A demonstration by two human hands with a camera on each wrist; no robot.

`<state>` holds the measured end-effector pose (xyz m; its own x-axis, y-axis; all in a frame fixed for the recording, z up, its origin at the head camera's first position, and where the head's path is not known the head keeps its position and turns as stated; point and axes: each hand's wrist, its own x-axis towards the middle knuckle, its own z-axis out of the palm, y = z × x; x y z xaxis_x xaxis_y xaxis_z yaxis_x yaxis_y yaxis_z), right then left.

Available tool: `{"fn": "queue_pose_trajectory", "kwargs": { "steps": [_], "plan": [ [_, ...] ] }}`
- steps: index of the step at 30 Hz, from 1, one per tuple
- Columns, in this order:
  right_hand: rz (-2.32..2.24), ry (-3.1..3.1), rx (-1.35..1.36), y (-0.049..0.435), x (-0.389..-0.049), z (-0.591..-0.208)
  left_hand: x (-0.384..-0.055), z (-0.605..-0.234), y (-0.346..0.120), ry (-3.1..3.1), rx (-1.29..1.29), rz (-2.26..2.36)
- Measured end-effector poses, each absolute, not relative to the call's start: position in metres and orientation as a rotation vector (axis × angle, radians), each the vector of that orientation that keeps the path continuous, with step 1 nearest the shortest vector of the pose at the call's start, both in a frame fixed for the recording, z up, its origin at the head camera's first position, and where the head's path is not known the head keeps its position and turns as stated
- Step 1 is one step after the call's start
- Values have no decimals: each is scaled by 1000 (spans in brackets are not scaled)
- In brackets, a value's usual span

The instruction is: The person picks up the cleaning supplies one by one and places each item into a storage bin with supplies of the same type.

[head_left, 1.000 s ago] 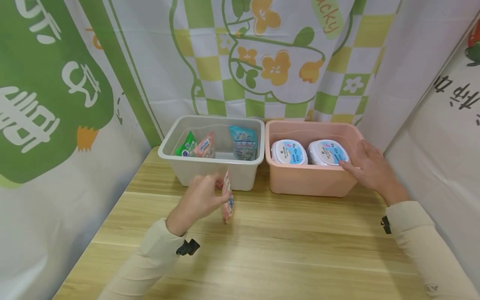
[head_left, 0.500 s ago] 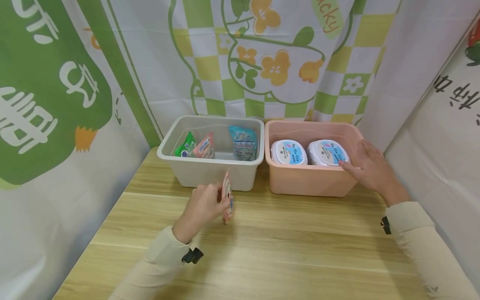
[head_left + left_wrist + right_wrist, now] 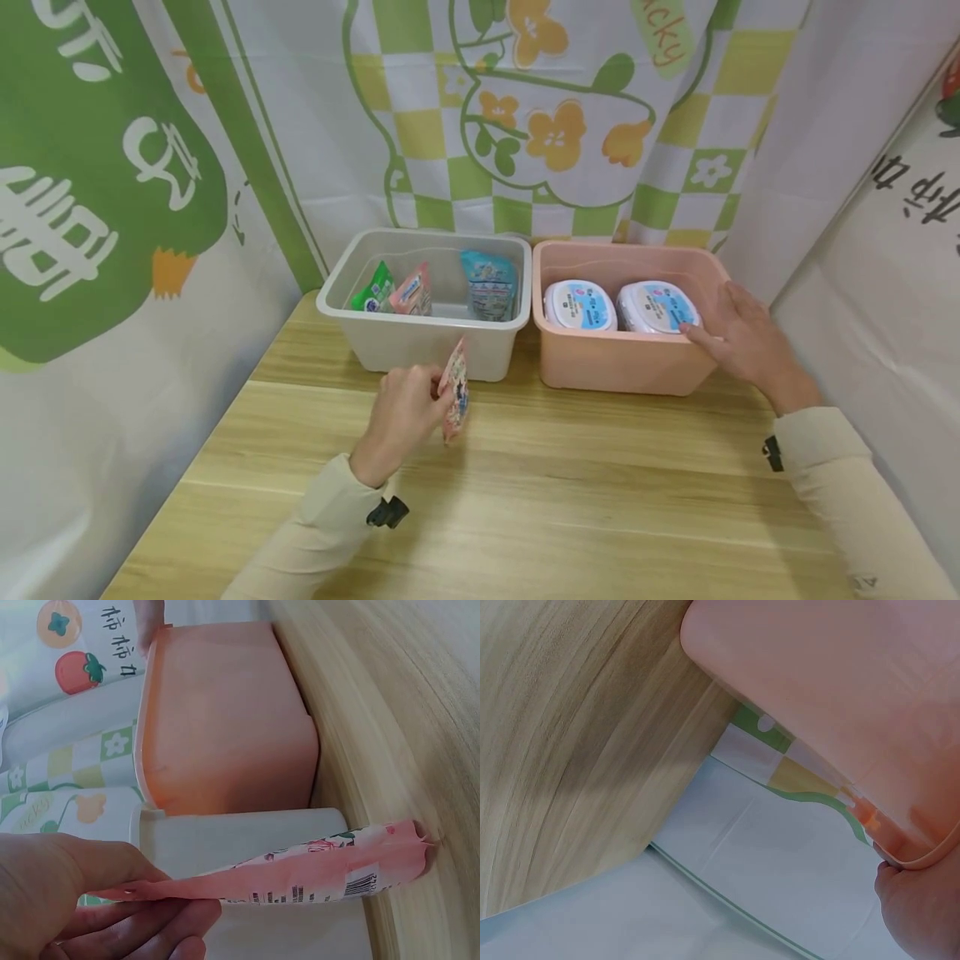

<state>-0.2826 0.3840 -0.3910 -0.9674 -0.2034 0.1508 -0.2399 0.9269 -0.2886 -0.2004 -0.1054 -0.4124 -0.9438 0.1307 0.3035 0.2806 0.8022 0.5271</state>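
Observation:
My left hand (image 3: 405,412) pinches a flat pink floral packet (image 3: 456,396) near one edge, between thumb and fingers. The packet stands on edge in front of the grey bin (image 3: 427,346); a barcode shows on it in the left wrist view. Inside that bin are a green packet (image 3: 373,289), another pink packet (image 3: 412,292) and a blue pouch (image 3: 489,285). My right hand (image 3: 757,350) grips the right front corner of the pink bin (image 3: 622,362), thumb over the rim. Two white lidded tubs (image 3: 580,306) with blue labels sit side by side in the pink bin.
Both bins stand next to each other near the back of the wooden table (image 3: 570,492). Behind them hangs a printed curtain (image 3: 555,167), with more cloth along the left and right sides.
My left wrist has shifted a little forward and right, and the pink packet has turned so more of its printed face shows. My right hand stays on the pink bin's corner.

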Motion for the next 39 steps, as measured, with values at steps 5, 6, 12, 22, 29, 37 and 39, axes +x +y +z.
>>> {"fn": "queue_pose_trajectory", "kwargs": {
  "steps": [5,6,12,22,29,37,39],
  "plan": [
    [478,-3011,313,383,-281,-392,-200,-414,-110,-2724,-310,-848],
    [481,-3012,309,383,-281,-392,-200,-413,-111,-2722,-312,-853],
    [507,-3032,280,384,-280,-392,-199,-409,-118,-2714,-344,-845],
    [520,-3030,263,384,-278,-389,-199,-401,-129,-2668,-437,-793],
    [526,-3048,244,384,-279,-391,-198,-390,-136,-2664,-460,-822],
    [498,-3043,262,385,-280,-390,-198,-374,-141,-2687,-468,-853],
    [495,-3027,275,384,-280,-390,-197,-371,-142,-2681,-477,-871]
  ]
}}
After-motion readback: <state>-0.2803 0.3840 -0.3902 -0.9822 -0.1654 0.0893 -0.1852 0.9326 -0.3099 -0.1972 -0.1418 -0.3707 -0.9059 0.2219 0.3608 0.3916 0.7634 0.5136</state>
